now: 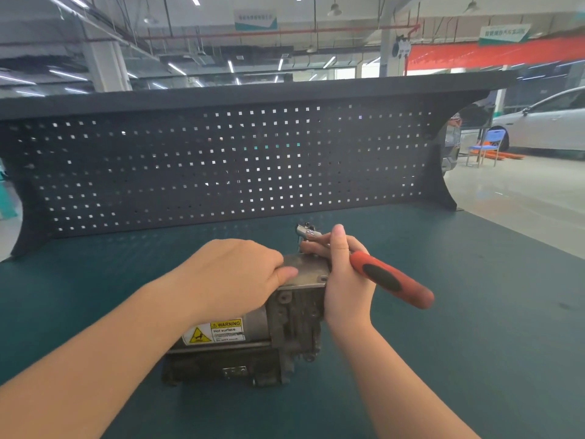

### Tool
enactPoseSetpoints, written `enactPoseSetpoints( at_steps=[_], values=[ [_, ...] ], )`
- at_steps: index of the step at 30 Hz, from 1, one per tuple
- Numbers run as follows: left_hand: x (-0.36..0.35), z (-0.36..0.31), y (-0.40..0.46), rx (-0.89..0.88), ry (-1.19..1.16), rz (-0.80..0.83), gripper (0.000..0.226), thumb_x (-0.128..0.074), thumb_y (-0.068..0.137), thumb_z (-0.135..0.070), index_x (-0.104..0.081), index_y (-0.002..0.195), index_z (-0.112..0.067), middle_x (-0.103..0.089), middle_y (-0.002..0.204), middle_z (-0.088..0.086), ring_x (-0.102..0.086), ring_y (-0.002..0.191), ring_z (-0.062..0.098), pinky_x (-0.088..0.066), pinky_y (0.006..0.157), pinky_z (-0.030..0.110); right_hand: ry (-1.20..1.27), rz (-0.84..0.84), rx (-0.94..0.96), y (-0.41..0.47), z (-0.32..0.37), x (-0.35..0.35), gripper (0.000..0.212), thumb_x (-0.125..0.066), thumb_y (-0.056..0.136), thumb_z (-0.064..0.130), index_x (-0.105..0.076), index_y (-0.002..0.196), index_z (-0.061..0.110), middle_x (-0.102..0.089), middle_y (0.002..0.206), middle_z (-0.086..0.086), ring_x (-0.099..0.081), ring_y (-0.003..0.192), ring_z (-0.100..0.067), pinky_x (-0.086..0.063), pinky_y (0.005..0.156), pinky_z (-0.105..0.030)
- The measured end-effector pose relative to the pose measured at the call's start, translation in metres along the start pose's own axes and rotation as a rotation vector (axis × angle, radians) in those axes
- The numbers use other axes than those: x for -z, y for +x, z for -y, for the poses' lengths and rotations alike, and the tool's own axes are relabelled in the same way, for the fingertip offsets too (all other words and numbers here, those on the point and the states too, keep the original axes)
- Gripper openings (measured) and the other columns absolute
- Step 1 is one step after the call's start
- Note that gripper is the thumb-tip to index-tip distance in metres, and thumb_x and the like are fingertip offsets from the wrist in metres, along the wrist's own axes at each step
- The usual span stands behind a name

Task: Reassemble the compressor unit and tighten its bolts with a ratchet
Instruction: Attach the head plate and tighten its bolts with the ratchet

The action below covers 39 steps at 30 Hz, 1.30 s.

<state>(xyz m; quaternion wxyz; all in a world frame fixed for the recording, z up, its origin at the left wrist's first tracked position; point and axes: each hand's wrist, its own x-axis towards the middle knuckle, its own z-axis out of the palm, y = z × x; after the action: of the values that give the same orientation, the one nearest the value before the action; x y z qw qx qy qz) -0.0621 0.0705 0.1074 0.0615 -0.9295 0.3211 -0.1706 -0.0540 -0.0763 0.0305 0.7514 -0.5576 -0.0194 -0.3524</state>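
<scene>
Red and black rubber covers the handle of the ratchet, which the right hand grips near its neck, fingers curled round the shank and thumb upright. The chrome head sits just beyond those fingertips, over the far corner of the compressor unit. Beside them, the left hand lies flat on the unit's top plate, fingers relaxed and spread, steadying it on the green bench mat. Bolt-tightening seems underway; whether the socket sits on a bolt is hidden. Next comes a handle swing.
</scene>
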Motion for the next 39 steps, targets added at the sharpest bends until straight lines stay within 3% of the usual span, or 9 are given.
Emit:
enactPoseSetpoints(
  at_steps=[9,13,16,22,27,30,34,36,39],
  values=[
    [0.010,0.011,0.005,-0.098,-0.159,0.267,0.030,-0.037,0.102,-0.042,-0.033,0.075,-0.029,-0.047,0.080,-0.008,-0.046,0.074,0.009,-0.029,0.059,0.021,-0.012,-0.003,-0.005,-0.002,0.002,0.000,0.035,-0.049,0.093,0.049,-0.065,0.081,0.019,-0.076,0.081,0.000,-0.073,0.085,-0.017,-0.052,0.089,-0.049],
    [0.011,0.009,0.005,-0.030,-0.102,0.210,0.042,-0.032,0.097,-0.059,-0.037,0.072,-0.026,-0.046,0.068,-0.008,-0.043,0.061,0.005,-0.027,0.054,0.026,-0.033,0.004,-0.005,-0.001,0.002,0.000,0.033,-0.050,0.097,0.044,-0.064,0.082,0.018,-0.076,0.080,0.001,-0.073,0.084,-0.016,-0.052,0.084,-0.043],
    [0.006,0.004,0.007,-0.036,-0.128,0.166,0.041,-0.033,0.101,-0.051,-0.036,0.070,-0.024,-0.045,0.067,-0.008,-0.042,0.061,0.005,-0.026,0.054,0.024,-0.041,0.008,-0.007,-0.001,0.002,0.001,0.035,-0.049,0.095,0.048,-0.064,0.081,0.020,-0.076,0.081,0.003,-0.072,0.084,-0.014,-0.048,0.078,-0.036],
    [0.010,0.005,0.007,-0.045,-0.115,0.288,0.034,-0.029,0.103,-0.046,-0.034,0.076,-0.027,-0.049,0.078,-0.005,-0.045,0.065,0.010,-0.029,0.056,0.025,-0.054,0.015,-0.001,-0.001,0.001,0.001,0.035,-0.048,0.092,0.051,-0.063,0.080,0.022,-0.076,0.080,0.003,-0.072,0.082,-0.013,-0.045,0.073,-0.034],
    [0.002,-0.001,0.003,-0.070,0.081,0.055,0.045,-0.023,0.102,-0.051,-0.036,0.067,-0.025,-0.042,0.063,-0.009,-0.041,0.061,0.011,-0.032,0.062,0.030,-0.055,0.009,0.010,-0.001,0.000,0.001,0.031,-0.048,0.097,0.045,-0.063,0.076,0.027,-0.076,0.079,0.003,-0.072,0.081,-0.011,-0.044,0.073,-0.031],
    [0.000,0.004,0.002,-0.112,0.004,0.068,0.043,-0.026,0.103,-0.046,-0.036,0.067,-0.025,-0.043,0.063,-0.009,-0.042,0.060,0.007,-0.030,0.057,0.022,-0.052,0.008,0.005,-0.001,0.000,0.002,0.032,-0.049,0.096,0.047,-0.063,0.076,0.027,-0.076,0.079,0.003,-0.072,0.081,-0.011,-0.045,0.073,-0.031],
    [0.001,0.006,0.010,-0.244,0.065,-0.020,0.034,-0.017,0.106,-0.040,-0.039,0.085,-0.025,-0.049,0.083,-0.007,-0.035,0.079,0.015,-0.035,0.076,0.027,-0.041,0.010,0.013,-0.001,0.000,0.002,0.033,-0.049,0.096,0.045,-0.063,0.079,0.020,-0.076,0.079,0.001,-0.072,0.082,-0.013,-0.049,0.077,-0.034],
    [0.005,0.008,0.014,-0.254,0.050,0.054,0.031,-0.018,0.106,-0.039,-0.041,0.092,-0.024,-0.046,0.090,-0.005,-0.028,0.083,0.013,-0.025,0.076,0.024,-0.034,0.004,0.014,-0.001,-0.001,0.002,0.033,-0.050,0.096,0.044,-0.063,0.079,0.018,-0.076,0.079,0.000,-0.073,0.081,-0.014,-0.050,0.076,-0.033],
    [0.012,0.013,0.013,-0.221,0.079,0.202,0.034,-0.022,0.103,-0.048,-0.030,0.077,-0.027,-0.041,0.080,-0.010,-0.036,0.072,0.007,-0.027,0.070,0.026,-0.022,0.011,0.003,-0.001,0.000,0.002,0.032,-0.050,0.097,0.043,-0.062,0.078,0.021,-0.076,0.079,-0.001,-0.073,0.081,-0.017,-0.051,0.076,-0.035]
  ],
)
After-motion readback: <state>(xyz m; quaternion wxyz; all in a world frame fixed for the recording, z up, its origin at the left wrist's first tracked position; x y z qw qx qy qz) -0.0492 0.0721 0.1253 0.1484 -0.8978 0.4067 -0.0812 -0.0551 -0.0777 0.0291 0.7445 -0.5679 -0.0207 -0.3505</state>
